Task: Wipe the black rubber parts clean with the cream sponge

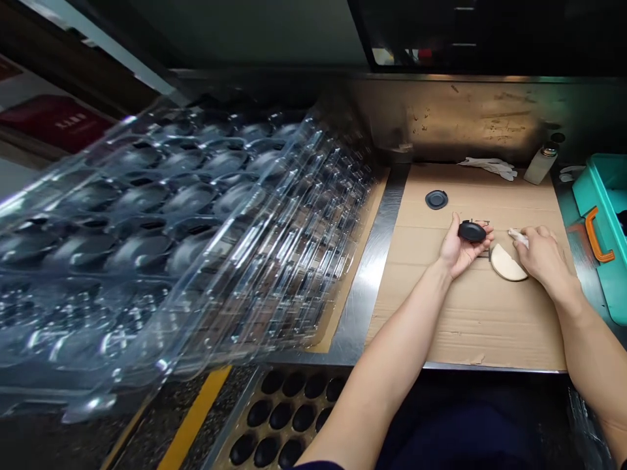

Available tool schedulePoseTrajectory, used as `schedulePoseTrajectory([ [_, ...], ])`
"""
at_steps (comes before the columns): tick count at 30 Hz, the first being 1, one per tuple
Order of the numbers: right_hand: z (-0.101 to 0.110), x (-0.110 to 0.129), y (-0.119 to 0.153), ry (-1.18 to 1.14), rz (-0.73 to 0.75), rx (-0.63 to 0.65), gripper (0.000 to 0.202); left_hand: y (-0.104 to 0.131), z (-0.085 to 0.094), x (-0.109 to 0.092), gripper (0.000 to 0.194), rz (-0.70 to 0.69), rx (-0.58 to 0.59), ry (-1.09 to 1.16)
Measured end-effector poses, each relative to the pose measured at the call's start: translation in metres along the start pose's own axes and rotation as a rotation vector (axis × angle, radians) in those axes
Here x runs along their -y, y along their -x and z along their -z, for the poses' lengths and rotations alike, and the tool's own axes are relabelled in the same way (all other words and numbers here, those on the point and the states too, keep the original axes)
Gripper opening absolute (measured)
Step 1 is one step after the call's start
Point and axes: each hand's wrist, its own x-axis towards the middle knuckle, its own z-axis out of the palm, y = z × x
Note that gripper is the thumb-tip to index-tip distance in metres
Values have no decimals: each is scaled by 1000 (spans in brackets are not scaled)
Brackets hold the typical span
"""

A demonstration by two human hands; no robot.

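Head view: the left hand (464,253), palm up, grasps a black part (473,230) in its fingers, thumb standing by the part's left edge; the part lies just above the cardboard (416,300). The right hand (543,253), back upward, pinches a white wad (518,237) between thumb and fingers. A pale disc (508,264), its outline cut away at the upper right, rests on the cardboard between the two hands, just beside the right. A second part (436,200), also black, lies flat beyond the left hand. At the far edge are a glove (490,167) and an upright bottle (541,163); to the right, a teal bin (610,274) with an orange handle (596,236). Clear trays (294,248) stand stacked at left; below, a lower tray (236,427) carries rows of black ovals (281,414).
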Motion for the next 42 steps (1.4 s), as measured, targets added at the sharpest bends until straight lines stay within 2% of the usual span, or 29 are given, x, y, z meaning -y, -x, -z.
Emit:
schedulePoseTrajectory([
  [3, 1, -2, -6, -165, 87, -35, 25, 1, -3, 9, 70, -63, 1, -177],
  [7, 4, 17, -3, -365, 227, -64, 29, 4, -4, 20, 75, -89, 1, -410],
  [9, 5, 30, 1, -352, 275, -32, 30, 5, -3, 23, 77, -85, -6, -505],
  [13, 7, 48, 7, -180, 288, -16, 33, 6, -2, 27, 79, -72, -17, -635],
  [20, 9, 51, 5, -32, 328, -16, 23, 7, -3, 31, 76, -97, -30, -673],
  [24, 7, 53, 3, -15, 342, -53, 27, 7, -5, 33, 74, -143, -80, -648],
  [31, 5, 53, 3, -41, 341, -62, 28, 8, -5, 35, 74, -137, -115, -637],
  [39, 3, 50, 4, -62, 349, -66, 29, 3, 1, 38, 77, -167, -109, -717],
  [42, 2, 51, 5, -53, 346, -65, 29, 1, 5, 39, 78, -174, -74, -731],
])
